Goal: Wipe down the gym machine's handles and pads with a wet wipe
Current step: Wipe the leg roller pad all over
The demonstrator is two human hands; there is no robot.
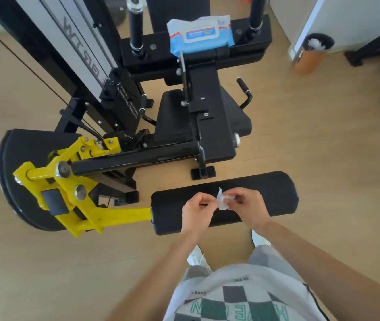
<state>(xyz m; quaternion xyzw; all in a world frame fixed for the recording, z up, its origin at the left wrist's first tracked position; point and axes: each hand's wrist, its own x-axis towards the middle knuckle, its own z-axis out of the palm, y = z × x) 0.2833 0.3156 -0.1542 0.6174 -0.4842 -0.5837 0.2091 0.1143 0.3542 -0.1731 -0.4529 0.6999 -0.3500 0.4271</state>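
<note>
Left hand (196,210): fingertips pinch the left edge of the wipe (222,201). One wipe, crumpled, between both hands over the roller pad (277,193), which runs left to right. Wipe's long axis runs near-far, its corner pointing away. Right hand (247,205): pinches the right edge. One wipe pack (200,34), well apart.

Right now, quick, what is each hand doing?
Left hand: pinching one edge of the wet wipe.
Right hand: pinching the other side of the same wet wipe.
</note>
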